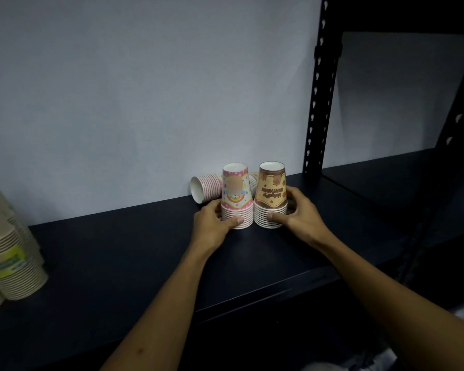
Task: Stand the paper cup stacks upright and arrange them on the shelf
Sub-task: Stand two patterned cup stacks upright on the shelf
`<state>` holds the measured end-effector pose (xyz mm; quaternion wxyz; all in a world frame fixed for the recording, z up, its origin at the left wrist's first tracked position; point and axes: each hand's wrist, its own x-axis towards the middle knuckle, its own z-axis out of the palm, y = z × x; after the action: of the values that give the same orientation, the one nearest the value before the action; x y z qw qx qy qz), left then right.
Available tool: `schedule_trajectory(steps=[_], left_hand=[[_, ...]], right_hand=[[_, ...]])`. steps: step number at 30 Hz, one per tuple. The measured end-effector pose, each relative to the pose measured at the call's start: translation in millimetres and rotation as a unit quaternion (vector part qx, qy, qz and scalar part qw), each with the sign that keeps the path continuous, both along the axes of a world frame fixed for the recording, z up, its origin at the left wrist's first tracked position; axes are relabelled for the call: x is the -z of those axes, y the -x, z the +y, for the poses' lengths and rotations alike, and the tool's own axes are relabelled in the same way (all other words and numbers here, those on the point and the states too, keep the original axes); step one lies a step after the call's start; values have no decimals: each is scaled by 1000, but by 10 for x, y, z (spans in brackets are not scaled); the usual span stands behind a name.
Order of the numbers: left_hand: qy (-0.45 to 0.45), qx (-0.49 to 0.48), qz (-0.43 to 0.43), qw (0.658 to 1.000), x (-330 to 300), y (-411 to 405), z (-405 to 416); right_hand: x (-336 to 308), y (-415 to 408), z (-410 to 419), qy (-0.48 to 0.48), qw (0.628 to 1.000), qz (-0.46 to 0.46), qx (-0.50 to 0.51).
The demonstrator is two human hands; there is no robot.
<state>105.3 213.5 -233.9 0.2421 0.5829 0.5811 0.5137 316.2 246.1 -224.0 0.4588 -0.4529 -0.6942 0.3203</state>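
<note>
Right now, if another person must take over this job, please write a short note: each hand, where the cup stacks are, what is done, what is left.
Left hand: grips the base of the pink cup stack, fingers curled round it.
Right hand: grips the base of the brown cup stack the same way.
Both stacks stand rim-down, side by side, near the back of the dark shelf.
Done: these two are standing.
Left: a pink-striped stack lies on its side behind them by the wall, and another seems to lie behind, mostly hidden. Stand those up and line them up.
Pale stacks stand at the far left.
</note>
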Motion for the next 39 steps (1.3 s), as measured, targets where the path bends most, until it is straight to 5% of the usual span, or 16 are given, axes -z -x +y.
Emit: schedule_trajectory(steps=[17, 26, 39], left_hand=[[13, -29, 31, 999, 0, -3, -19], [39, -52, 132, 989, -56, -157, 23], [45, 42, 190, 980, -89, -1124, 614]], right_hand=[[-6, 1, -82, -23, 999, -48, -4], [-43, -236, -162, -30, 995, -92, -10], [-47, -1187, -49, -9, 991, -89, 102]])
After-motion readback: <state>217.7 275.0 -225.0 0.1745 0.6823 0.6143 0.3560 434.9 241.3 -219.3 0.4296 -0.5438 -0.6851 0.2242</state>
